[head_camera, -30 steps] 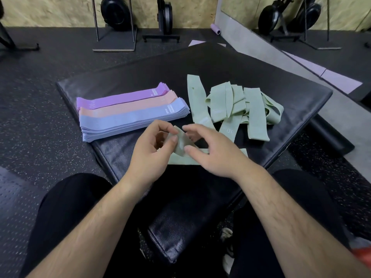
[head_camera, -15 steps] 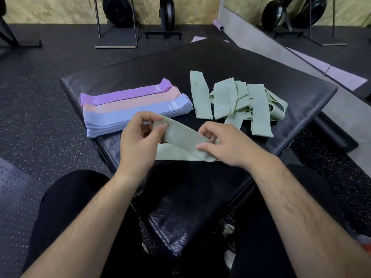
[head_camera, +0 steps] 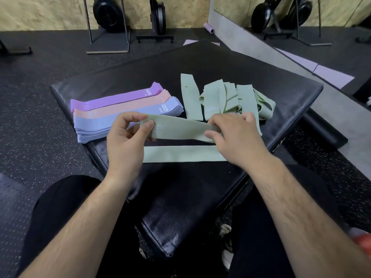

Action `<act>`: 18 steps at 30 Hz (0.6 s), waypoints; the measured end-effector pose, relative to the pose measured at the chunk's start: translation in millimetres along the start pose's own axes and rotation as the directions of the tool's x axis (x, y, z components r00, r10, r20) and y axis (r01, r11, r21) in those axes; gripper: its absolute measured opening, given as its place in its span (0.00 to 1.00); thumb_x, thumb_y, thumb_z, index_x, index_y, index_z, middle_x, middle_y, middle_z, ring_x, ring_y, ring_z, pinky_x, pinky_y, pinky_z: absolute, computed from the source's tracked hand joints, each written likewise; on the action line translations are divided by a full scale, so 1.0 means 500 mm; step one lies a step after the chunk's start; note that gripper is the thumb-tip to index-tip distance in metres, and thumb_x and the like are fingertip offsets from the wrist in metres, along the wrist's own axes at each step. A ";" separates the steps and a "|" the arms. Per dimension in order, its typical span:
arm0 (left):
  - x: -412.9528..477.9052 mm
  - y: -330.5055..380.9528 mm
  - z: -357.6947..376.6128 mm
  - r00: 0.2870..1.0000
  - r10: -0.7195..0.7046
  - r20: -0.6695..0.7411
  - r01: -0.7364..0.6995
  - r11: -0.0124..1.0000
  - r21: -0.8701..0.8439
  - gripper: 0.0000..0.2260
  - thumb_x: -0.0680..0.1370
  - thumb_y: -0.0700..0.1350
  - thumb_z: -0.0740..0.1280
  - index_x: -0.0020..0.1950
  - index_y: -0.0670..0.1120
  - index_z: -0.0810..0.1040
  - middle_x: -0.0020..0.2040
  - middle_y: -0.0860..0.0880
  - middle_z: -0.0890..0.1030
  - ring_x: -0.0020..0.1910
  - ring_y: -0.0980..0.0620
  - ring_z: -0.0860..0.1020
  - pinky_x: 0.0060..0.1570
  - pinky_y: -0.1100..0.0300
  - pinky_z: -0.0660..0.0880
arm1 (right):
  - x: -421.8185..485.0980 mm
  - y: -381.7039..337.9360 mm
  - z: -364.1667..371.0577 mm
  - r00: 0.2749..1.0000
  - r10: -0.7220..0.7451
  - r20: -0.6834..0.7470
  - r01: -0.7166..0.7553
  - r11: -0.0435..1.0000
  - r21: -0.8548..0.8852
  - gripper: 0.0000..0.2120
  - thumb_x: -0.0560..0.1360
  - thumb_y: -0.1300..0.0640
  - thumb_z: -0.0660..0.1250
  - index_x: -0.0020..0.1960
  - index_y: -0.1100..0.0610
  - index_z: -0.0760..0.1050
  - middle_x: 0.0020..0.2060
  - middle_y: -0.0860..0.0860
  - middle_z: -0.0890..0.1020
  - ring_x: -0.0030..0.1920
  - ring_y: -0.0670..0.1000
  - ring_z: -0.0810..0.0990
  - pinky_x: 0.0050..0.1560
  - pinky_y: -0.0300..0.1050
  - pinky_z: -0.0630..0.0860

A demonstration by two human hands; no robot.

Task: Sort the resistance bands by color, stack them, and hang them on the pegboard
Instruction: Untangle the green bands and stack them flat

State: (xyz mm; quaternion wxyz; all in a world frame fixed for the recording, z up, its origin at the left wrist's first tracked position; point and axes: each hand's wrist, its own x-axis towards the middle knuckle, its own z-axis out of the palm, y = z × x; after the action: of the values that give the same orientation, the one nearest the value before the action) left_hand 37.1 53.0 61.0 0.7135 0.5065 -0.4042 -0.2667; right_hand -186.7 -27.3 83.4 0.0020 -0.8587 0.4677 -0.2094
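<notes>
Over the near edge of the black mat point(head_camera: 220, 63) the once-crumpled green band point(head_camera: 180, 130) is now pulled flat, left hand point(head_camera: 124, 145) and right hand point(head_camera: 239, 137) pinching its ends, ready for stacking

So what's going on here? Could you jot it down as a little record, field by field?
Surface: black mat
Sorted stacks: purple stack, peach stack, blue stack, side by side
Unsorted: loose green pile, tangled
Laid flat: flat green band, nearest the person
In hand: held green band, above the flat one
Hands: left hand pinches its left end; right hand grips its right end
</notes>
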 end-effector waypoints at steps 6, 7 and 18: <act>-0.002 -0.008 0.007 1.000 0.009 -0.018 -0.008 0.999 0.032 0.08 0.78 0.36 0.71 0.48 0.48 0.77 0.38 0.56 0.81 0.34 0.50 0.79 0.44 0.53 0.77 | 0.006 0.009 0.014 0.984 0.125 -0.129 -0.140 0.983 -0.114 0.01 0.80 0.51 0.66 0.50 0.46 0.74 0.45 0.41 0.77 0.54 0.48 0.72 0.47 0.45 0.50; -0.001 -0.008 0.007 0.999 0.007 -0.035 -0.006 1.000 0.031 0.08 0.78 0.36 0.71 0.48 0.49 0.77 0.38 0.56 0.81 0.34 0.50 0.79 0.44 0.54 0.76 | 0.006 0.015 0.016 0.980 0.144 -0.135 -0.162 0.978 -0.135 0.01 0.80 0.52 0.67 0.50 0.46 0.75 0.45 0.41 0.78 0.54 0.48 0.72 0.47 0.45 0.50; 0.037 -0.022 -0.047 0.972 -0.143 -0.186 0.136 0.990 -0.047 0.07 0.75 0.38 0.73 0.46 0.51 0.82 0.42 0.56 0.81 0.38 0.54 0.79 0.43 0.57 0.77 | -0.015 0.096 -0.019 0.907 0.412 0.091 -0.403 0.783 0.473 0.05 0.79 0.50 0.70 0.54 0.49 0.77 0.46 0.44 0.80 0.49 0.48 0.78 0.48 0.43 0.72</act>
State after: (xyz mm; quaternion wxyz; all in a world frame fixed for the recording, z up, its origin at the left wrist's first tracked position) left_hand 67.1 46.4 52.4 0.7366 0.5444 -0.2935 -0.2736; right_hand -232.2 -46.1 80.0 0.2565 -0.7078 0.5749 -0.3206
